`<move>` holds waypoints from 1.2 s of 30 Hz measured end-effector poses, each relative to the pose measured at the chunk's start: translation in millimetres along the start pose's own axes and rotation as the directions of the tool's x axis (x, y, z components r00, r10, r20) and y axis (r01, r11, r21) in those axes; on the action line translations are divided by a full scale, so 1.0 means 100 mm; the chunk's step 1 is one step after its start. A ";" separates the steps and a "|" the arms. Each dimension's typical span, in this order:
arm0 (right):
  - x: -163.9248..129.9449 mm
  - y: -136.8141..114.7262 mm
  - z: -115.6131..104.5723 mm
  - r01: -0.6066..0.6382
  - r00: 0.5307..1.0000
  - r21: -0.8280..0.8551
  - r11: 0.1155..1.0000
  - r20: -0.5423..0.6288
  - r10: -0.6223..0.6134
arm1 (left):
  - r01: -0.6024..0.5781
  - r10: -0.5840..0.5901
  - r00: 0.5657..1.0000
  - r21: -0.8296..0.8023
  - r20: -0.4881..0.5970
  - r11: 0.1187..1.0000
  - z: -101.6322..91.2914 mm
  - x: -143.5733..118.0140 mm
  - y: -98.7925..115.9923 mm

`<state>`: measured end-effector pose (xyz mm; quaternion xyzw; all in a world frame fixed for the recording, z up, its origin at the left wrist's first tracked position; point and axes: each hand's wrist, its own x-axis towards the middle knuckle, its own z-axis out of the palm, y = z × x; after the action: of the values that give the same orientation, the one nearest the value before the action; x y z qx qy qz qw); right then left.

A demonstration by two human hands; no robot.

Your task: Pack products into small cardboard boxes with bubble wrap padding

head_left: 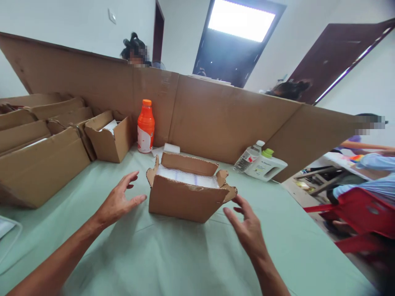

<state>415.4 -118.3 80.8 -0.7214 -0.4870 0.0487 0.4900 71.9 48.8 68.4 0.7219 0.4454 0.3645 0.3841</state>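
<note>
While both hands hover spread and empty, left hand (119, 202) and right hand (247, 228) flank the open cardboard box (185, 197); it looks light but floppy, so grip its lower side walls.

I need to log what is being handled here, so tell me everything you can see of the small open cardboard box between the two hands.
The small cardboard box is plain brown corrugated board, standing upright on the pale green table cover. Its top flaps are open and ragged, the corner ones torn and curled. Inside lies a flat white, plastic-wrapped filling, reaching almost to the rim. The left hand and right hand are spread open at either side, close to the box but touching nothing. Nothing else touches it.
</note>
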 end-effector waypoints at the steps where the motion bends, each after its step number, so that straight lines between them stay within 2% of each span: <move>1: 0.01 0.03 0.07 -0.029 0.998 0.010 1.000 0.063 0.029 | 0.000 0.001 1.000 -0.031 0.016 1.000 0.05 0.04 -0.01; 4: 0.05 0.03 0.32 -0.102 0.985 0.039 0.994 0.146 0.095 | -0.048 0.052 0.998 -0.138 0.030 0.989 0.18 0.14 0.03; 8: 0.11 -0.07 0.55 -0.101 0.988 0.129 0.986 0.130 0.084 | -0.092 0.120 0.987 -0.245 0.103 0.965 0.34 0.19 0.11; 12: 0.01 -0.06 0.47 -0.053 0.995 0.142 0.989 0.093 0.040 | -0.106 0.128 0.989 -0.259 0.069 0.960 0.56 0.08 0.24; 16: -0.32 0.14 0.25 -0.023 0.996 0.081 0.996 -0.084 0.030 | -0.172 0.189 0.981 -0.243 0.049 0.955 0.69 -0.15 0.36; 19: -0.54 0.11 0.28 -0.024 0.992 0.081 0.996 -0.123 0.034 | -0.197 0.210 0.977 -0.228 0.034 0.954 0.53 -0.34 0.31; 21: -0.59 -0.08 0.45 -0.013 0.999 0.123 0.992 -0.046 0.019 | -0.138 0.137 0.990 -0.193 -0.020 0.971 0.31 -0.44 0.22; 24: -0.50 -0.44 0.73 0.002 0.993 0.223 0.975 0.116 -0.028 | -0.027 0.013 0.993 -0.120 -0.116 0.992 -0.03 -0.54 0.12; 26: -0.41 -0.58 0.82 0.013 0.987 0.268 0.963 0.149 -0.054 | -0.006 -0.011 0.987 -0.103 -0.160 0.995 -0.13 -0.60 0.11; 29: -0.33 -0.57 0.76 0.019 0.986 0.241 0.970 0.155 -0.057 | -0.023 -0.006 0.981 -0.149 -0.192 0.989 -0.08 -0.67 0.16; 33: -0.32 -0.42 0.58 -0.031 0.975 0.140 0.990 0.224 -0.001 | -0.003 -0.035 0.986 -0.223 -0.166 0.975 0.07 -0.75 0.20; 36: -0.34 -0.39 0.58 -0.080 0.971 0.151 0.985 0.237 0.043 | -0.015 -0.024 0.993 -0.326 -0.117 0.945 0.04 -0.82 0.18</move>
<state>340.4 -104.3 66.7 -0.6839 -0.5130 0.1870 0.4839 53.6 -33.6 67.1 0.6243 0.4028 0.4749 0.4716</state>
